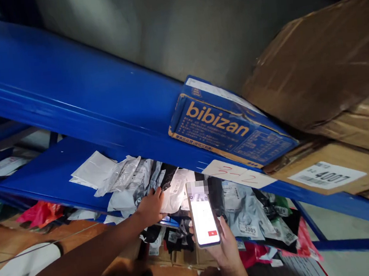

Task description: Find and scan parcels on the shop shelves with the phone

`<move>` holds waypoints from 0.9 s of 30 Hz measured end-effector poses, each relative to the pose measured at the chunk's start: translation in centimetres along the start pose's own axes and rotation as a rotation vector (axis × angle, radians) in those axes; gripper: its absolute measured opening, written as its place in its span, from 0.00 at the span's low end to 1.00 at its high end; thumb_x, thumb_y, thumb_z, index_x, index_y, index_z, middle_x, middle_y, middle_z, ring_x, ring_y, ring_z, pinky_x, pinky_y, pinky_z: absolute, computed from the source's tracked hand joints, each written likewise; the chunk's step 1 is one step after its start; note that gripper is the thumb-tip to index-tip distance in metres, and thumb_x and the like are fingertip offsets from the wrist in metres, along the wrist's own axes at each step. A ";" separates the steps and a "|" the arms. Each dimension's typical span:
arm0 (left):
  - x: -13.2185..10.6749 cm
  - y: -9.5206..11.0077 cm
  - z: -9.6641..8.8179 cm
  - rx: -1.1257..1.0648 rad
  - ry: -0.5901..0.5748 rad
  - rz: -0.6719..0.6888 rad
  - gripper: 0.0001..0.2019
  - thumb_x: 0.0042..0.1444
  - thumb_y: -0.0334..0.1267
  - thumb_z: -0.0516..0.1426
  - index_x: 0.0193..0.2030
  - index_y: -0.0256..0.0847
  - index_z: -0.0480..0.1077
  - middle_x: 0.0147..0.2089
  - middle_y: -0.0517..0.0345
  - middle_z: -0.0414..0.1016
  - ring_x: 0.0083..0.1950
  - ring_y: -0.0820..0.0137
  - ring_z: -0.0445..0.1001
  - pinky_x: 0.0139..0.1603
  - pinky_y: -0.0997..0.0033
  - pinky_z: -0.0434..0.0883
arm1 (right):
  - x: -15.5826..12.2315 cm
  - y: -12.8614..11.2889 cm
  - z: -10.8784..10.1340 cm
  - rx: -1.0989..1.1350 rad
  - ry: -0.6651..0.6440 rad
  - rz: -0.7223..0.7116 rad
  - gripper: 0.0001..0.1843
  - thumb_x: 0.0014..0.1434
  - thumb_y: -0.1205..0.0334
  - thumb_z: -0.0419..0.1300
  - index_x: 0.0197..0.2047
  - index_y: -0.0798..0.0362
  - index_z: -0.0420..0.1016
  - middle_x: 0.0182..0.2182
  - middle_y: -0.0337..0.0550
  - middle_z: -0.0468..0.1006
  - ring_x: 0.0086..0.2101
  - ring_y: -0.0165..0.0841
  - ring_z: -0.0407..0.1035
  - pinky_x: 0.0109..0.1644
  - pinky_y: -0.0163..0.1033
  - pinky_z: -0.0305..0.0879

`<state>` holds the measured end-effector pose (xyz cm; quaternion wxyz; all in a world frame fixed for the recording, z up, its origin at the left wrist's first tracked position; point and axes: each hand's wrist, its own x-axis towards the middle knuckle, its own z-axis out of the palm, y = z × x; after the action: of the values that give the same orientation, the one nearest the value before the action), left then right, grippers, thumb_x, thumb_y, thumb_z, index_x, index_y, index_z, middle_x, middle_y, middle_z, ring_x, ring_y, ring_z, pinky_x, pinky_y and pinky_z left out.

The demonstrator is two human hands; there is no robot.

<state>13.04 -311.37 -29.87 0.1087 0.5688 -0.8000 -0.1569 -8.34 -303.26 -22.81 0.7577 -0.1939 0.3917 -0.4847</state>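
Note:
My left hand [150,207] reaches into a blue metal shelf [68,102] and rests on a pile of grey and white plastic mail parcels [132,178], with its fingers curled over one of them. Held upright in front of the shelf, a smartphone [203,215] with a lit white screen sits in my right hand [224,248]. More bagged parcels [255,214] with printed labels lie to the right of the phone.
A blue "bibizan" carton [226,125] and large brown cardboard boxes [321,62] sit on the upper shelf. A handwritten paper label [237,174] is stuck on the shelf beam. Red bags [40,212] and cardboard lie lower down.

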 end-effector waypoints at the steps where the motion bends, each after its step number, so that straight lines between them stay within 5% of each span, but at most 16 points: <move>1: 0.1 0.0 -0.2 0.010 0.006 -0.013 0.18 0.48 0.42 0.59 0.46 0.35 0.70 0.54 0.40 0.66 0.52 0.51 0.68 0.45 0.55 0.72 | -0.4 0.2 -0.2 0.005 0.009 -0.013 0.27 0.41 0.43 0.70 0.40 0.54 0.81 0.38 0.50 0.83 0.30 0.40 0.78 0.33 0.41 0.74; 4: 0.6 -0.8 -1.1 0.021 0.053 -0.067 0.13 0.58 0.33 0.47 0.43 0.35 0.71 0.51 0.42 0.68 0.47 0.59 0.72 0.49 0.58 0.70 | -1.6 0.8 -1.0 0.020 0.042 -0.044 0.25 0.39 0.44 0.72 0.37 0.51 0.82 0.35 0.48 0.84 0.30 0.42 0.78 0.32 0.42 0.75; 10: 0.6 -2.2 -1.9 0.014 0.138 -0.127 0.15 0.61 0.32 0.43 0.45 0.32 0.69 0.50 0.40 0.68 0.45 0.60 0.74 0.49 0.61 0.70 | -3.6 1.9 -3.3 0.056 0.104 -0.079 0.23 0.38 0.43 0.72 0.34 0.49 0.82 0.35 0.46 0.84 0.29 0.42 0.78 0.31 0.42 0.75; 17: 0.2 -3.0 -0.3 -0.035 0.059 0.109 0.17 0.61 0.45 0.49 0.51 0.44 0.71 0.52 0.52 0.69 0.52 0.64 0.70 0.56 0.66 0.67 | -3.4 2.9 -4.0 0.059 0.082 -0.059 0.23 0.41 0.42 0.70 0.37 0.47 0.81 0.38 0.43 0.84 0.31 0.42 0.78 0.32 0.43 0.74; 20: 0.0 -2.8 0.2 -0.047 0.093 0.050 0.18 0.63 0.39 0.43 0.51 0.44 0.71 0.49 0.52 0.70 0.48 0.67 0.71 0.55 0.66 0.67 | -2.3 2.8 -3.3 0.002 0.012 -0.029 0.26 0.44 0.39 0.67 0.40 0.49 0.81 0.38 0.45 0.84 0.29 0.40 0.78 0.30 0.42 0.73; 23: -0.1 -1.9 0.7 -0.027 0.166 -0.056 0.18 0.55 0.39 0.54 0.53 0.39 0.69 0.53 0.46 0.67 0.51 0.57 0.68 0.54 0.58 0.67 | -0.9 2.1 -2.0 -0.095 -0.059 0.044 0.30 0.43 0.36 0.65 0.40 0.51 0.81 0.36 0.46 0.84 0.28 0.37 0.77 0.27 0.37 0.72; 27: -0.4 -0.9 1.5 -0.029 0.223 -0.138 0.32 0.44 0.38 0.63 0.57 0.35 0.63 0.56 0.42 0.63 0.54 0.51 0.63 0.58 0.50 0.62 | 1.3 0.4 -0.2 -0.212 -0.124 0.150 0.33 0.43 0.35 0.65 0.42 0.54 0.79 0.37 0.47 0.84 0.29 0.37 0.77 0.27 0.36 0.71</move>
<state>13.44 -311.11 -31.61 0.1942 0.6346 -0.7397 -0.1113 -7.94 -304.22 -23.72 0.7897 -0.2725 0.4065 -0.3699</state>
